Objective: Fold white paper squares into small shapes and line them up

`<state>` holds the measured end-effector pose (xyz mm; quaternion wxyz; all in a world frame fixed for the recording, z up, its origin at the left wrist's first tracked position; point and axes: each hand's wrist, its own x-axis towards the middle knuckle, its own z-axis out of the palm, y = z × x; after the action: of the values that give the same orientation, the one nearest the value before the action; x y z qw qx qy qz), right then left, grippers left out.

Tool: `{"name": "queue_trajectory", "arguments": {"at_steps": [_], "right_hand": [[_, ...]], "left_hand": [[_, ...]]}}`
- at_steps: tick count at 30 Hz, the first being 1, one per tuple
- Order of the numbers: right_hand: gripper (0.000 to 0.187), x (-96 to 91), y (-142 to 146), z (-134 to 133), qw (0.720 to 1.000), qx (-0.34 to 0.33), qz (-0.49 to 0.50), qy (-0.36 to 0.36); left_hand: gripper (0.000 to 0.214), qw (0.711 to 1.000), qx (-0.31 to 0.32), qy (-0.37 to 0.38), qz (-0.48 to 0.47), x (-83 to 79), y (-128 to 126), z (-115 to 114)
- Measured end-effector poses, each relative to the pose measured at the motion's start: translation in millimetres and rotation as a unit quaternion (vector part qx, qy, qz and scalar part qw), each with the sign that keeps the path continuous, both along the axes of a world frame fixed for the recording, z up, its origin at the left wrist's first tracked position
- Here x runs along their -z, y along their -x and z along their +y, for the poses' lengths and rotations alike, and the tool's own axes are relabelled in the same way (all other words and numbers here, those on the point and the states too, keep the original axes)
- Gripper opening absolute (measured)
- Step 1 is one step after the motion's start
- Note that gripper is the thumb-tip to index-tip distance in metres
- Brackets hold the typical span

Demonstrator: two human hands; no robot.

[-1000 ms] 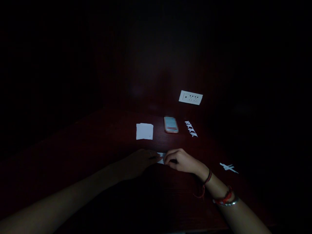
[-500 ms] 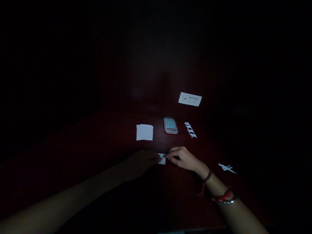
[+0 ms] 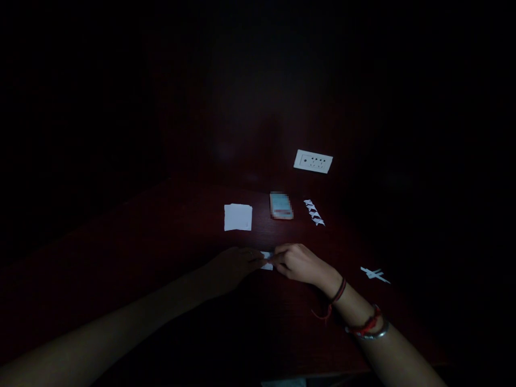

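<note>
I have both hands at a small white paper [image 3: 267, 265], which lies on the dark red desk [image 3: 181, 215] on the near side of the pale-blue block [image 3: 281, 204], a touch to its left. The block itself is blurred, so I can't tell what it is.

My left hand [image 3: 242, 262] comes in from the left, nearer to me than the block, with its fingers over the left part of the paper. It is in deep shadow, and I can't tell whether the thumb and fingers grip the paper or only press it down. My right hand [image 3: 296, 262] is nearer than the block too, a little to its right, with the fingers curled and the tips at the paper's right part; I can't tell whether they pinch it. On that wrist I wear a dark and red cord [image 3: 339, 291], and farther up the arm a red band [image 3: 368, 324] and a silver bangle [image 3: 377, 333].

Left of the block lies a stack of white paper squares [image 3: 238, 217]. Just to its right is a folded zigzag paper strip [image 3: 314, 213]. Well to the right of the block and nearer to me, some loose white strips [image 3: 375, 274] lie crossed. Beyond the block, to the right, a white socket plate [image 3: 313, 161] sits on the dark wall [image 3: 258, 156].
</note>
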<state>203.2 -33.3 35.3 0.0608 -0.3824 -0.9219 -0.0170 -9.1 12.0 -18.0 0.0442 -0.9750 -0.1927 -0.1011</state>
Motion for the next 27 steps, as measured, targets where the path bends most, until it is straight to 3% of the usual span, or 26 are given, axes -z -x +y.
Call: {"name": "queue_trajectory", "arguments": {"at_steps": [18, 22, 27], "right_hand": [[0.019, -12.4, -2.7, -5.4, 0.998, 0.029, -0.056, 0.004], [0.023, -10.0, -4.7, -4.5, 0.999, 0.034, -0.027, 0.0], [0.025, -7.4, -2.7, -5.0, 1.0, -0.008, -0.013, 0.011]], "left_hand": [[0.053, 0.999, -0.026, 0.02, -0.004, -20.8, 8.1, -12.1], [0.054, 1.0, -0.02, 0.014, -0.004, -18.4, 9.0, -12.6], [0.055, 1.0, -0.003, 0.017, -0.003, -10.4, 8.2, -9.5]]}}
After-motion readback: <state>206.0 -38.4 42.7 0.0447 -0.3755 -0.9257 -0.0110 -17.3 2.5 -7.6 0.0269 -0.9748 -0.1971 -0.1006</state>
